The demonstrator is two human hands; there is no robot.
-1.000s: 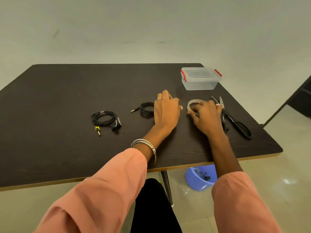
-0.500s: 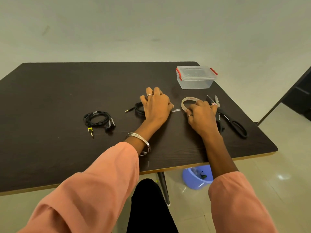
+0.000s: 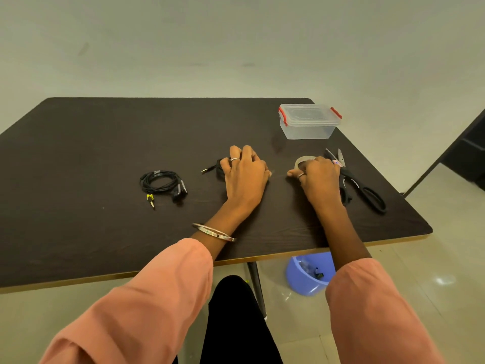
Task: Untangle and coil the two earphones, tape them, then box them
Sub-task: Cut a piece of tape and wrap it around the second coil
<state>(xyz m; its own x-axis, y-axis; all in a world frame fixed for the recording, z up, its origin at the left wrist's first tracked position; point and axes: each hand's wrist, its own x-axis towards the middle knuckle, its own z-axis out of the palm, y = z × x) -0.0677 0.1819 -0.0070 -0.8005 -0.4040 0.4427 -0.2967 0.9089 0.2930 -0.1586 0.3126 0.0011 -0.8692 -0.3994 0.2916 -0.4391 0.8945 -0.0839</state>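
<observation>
Two hands mid-table (image 3: 78, 153), box (image 3: 308, 126) near far edge

One coiled black earphone (image 3: 162, 183) lies left of a hand-covered second coil (image 3: 220, 168).

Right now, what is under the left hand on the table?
A black coiled earphone lies under the left hand. Only part of its loop and its plug stick out at the left. The hand covers the rest, so the earbuds cannot be seen.
</observation>
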